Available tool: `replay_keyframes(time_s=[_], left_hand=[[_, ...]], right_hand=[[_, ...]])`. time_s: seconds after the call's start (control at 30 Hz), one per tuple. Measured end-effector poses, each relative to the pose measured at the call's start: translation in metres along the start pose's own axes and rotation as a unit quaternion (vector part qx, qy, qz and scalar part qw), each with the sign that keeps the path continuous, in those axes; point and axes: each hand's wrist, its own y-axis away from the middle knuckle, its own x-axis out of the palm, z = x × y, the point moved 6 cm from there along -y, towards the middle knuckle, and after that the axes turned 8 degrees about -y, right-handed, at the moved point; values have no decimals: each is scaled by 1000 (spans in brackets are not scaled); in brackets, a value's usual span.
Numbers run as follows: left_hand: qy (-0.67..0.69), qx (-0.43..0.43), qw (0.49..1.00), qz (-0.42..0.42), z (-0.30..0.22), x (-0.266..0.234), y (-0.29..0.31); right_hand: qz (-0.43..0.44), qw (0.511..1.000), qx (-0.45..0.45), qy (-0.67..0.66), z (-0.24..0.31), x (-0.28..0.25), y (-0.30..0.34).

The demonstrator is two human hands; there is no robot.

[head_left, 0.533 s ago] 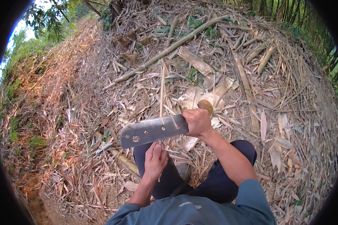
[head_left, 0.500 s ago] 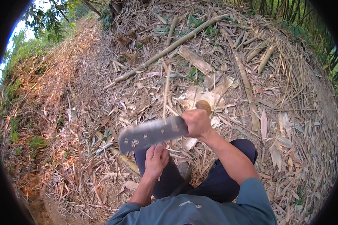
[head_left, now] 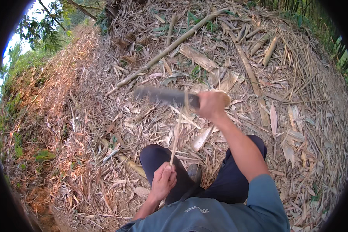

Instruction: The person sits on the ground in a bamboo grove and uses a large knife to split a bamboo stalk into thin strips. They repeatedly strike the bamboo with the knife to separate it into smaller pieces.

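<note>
My right hand (head_left: pixel 212 106) is closed round the wooden handle of a broad dark machete (head_left: pixel 162 95), its blade pointing left and smeared by motion. The handle's rounded end (head_left: pixel 226 99) sticks out past my fist. Closer to my body, over my left thigh, my left hand (head_left: pixel 164 180) grips the near end of a thin pale bamboo strip (head_left: pixel 176 141). From there the strip slants away to the blade near the handle, where a pale curl shows. Whether blade and strip touch, I cannot tell.
A long bamboo pole (head_left: pixel 168 49) lies across the litter ahead. Beyond my right hand are a split wood piece (head_left: pixel 197 58) and pale sheaths. More cut bamboo (head_left: pixel 270 51) lies at the far right. Dry leaves and chips cover the ground round my bent knees (head_left: pixel 154 154).
My right hand has moved the machete away from my body and slightly right, off from above my left hand. My left hand has come nearer to my body with the strip.
</note>
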Motion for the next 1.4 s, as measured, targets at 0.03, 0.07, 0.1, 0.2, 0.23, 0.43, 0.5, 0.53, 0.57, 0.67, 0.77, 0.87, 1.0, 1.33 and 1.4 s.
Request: replay_keyframes(time_s=[0.03,0.07,0.1,0.2,0.23,0.43,0.5,0.53,0.57,0.67,0.77,0.87,1.0,1.33,1.4], left_hand=[[-3,-9,1000,12,4,-1,6],[-31,10,999,23,3,-2,13],[-12,6,1000,22,-3,-7,14],[7,-3,999,-40,-23,-14,5],[-1,17,998,-54,-28,-17,-2],[-17,68,995,-72,-38,-24,-43],[-20,60,992,-105,-31,-32,-58],[54,16,987,-150,-22,-35,-63],[31,46,991,-124,-28,-33,-64],[-24,63,996,-65,-36,-8,-45],[-18,78,996,-48,-29,-7,-35],[45,67,990,-119,-10,-38,-48],[-42,30,996,-72,-18,-17,-24],[-36,34,995,-87,-19,-33,-8],[-155,68,986,-1,-12,-21,25]], right_hand=[[15,990,134,-44,-28,-7,-7],[30,960,262,-94,-53,-7,-8],[-7,949,290,-121,-70,-11,-8],[-79,957,240,-141,-71,-4,-10],[-36,950,241,-194,-48,1,-3],[-13,993,-106,-59,66,17,42],[7,982,-181,-63,83,24,54],[5,980,-189,-56,83,23,49],[2,979,-198,-51,82,22,43],[23,997,-69,-37,37,22,22],[8,994,-99,-40,33,17,16],[11,968,-237,-85,86,41,47],[90,996,5,-27,32,29,4],[116,991,55,41,26,25,-5],[125,946,269,-128,-42,25,-17]])
